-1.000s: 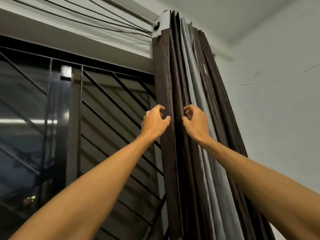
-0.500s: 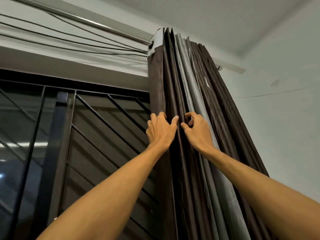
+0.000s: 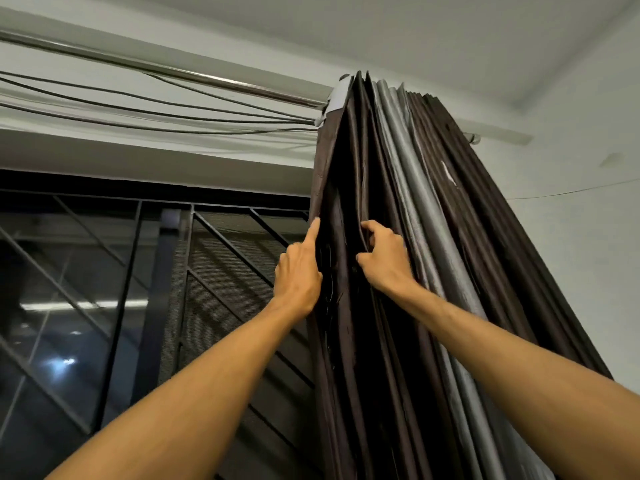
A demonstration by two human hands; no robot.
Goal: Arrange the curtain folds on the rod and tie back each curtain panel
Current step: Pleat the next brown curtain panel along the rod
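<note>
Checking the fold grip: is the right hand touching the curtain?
Touching. Head view shows the right hand pinching a dark fold of the curtain.

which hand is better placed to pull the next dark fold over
Likely right: the right hand has fingers curled round a fold of the curtain, while the left hand only lays an index finger on its outer edge.

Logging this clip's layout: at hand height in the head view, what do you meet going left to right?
window grille → left hand → dark brown folds → right hand → silver-grey folds → outer brown folds → white wall
</note>
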